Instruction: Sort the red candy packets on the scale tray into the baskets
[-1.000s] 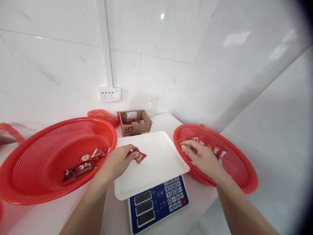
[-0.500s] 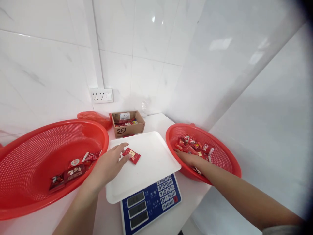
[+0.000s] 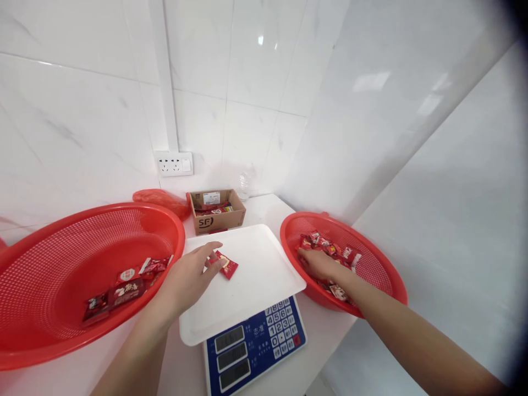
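Observation:
My left hand (image 3: 187, 278) is over the white weighing tray (image 3: 247, 297), its thumb and fingers apart around a small red snack packet (image 3: 229, 268). The thumb overlaps the packet's near edge, and the packet lies on the tray. Beneath the tray is a blue digital scale (image 3: 258, 346) with a keypad and three display windows. My right hand (image 3: 317, 264) reaches into the right red basket (image 3: 381, 275), its fingers curled down among several red wrapped snacks (image 3: 350, 254). The fingertips are partly hidden, so what they hold cannot be made out.
A larger red basket (image 3: 53, 242) on the left holds several packets (image 3: 126, 291). Behind the tray are a small cardboard box (image 3: 218, 220) with packets inside and a red plastic bag (image 3: 160, 201). A wall socket (image 3: 175, 164) is above them. White walls close in behind and to the right.
My right hand has drawn up slightly within the right basket, baring more packets beneath its wrist. My left hand has shifted slightly right over the packet, which stays on the tray.

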Tool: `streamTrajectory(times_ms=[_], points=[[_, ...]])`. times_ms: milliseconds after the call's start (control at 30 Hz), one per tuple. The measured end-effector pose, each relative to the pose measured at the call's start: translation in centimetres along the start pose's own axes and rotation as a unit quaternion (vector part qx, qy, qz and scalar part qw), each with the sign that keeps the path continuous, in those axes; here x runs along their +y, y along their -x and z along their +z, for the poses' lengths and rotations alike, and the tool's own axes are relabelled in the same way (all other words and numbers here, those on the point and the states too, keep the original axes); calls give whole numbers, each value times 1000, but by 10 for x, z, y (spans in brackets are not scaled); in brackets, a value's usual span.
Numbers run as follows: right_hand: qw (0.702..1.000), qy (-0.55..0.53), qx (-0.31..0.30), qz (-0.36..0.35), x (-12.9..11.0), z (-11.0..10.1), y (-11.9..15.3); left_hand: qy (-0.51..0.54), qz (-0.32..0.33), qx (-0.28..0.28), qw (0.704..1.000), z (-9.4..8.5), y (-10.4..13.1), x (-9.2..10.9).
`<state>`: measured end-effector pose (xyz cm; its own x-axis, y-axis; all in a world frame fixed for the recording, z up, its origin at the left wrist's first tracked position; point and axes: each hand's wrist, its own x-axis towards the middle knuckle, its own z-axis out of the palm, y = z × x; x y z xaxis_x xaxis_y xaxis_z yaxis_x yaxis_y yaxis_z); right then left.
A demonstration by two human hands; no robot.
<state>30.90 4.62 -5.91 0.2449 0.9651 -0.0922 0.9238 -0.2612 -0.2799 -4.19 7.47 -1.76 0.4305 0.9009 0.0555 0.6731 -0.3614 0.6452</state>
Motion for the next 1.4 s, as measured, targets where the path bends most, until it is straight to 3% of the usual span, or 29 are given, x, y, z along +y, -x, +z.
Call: streamTrajectory(times_ms=[133,233,400,500,633,733,867,1067,1200,1400], points=[[986,-125,109,-8,-19,-29,3,80,26,-9,996,1,3,8],[955,-248,153,-57,-52,-38,19,135,47,-31,989,8,8,15],[897,-408,106,-136,-122,-12,51,229,85,-117,963,25,18,28],[870,-459,84,-156,-150,10,62,277,104,-108,949,31,18,33],[815,-544,57,-189,-160,20,68,333,60,-27,941,29,14,30],[776,-598,38,-197,-154,17,69,436,72,-33,897,22,13,26],[783,-598,-4,-171,-149,9,72,507,103,-79,852,16,16,27],[793,-588,54,-149,-152,2,81,487,62,-78,868,14,22,37],[808,-562,99,-148,-153,3,86,508,32,-54,859,14,23,40],[834,-524,50,-164,-148,0,84,485,54,-44,872,16,25,35]])
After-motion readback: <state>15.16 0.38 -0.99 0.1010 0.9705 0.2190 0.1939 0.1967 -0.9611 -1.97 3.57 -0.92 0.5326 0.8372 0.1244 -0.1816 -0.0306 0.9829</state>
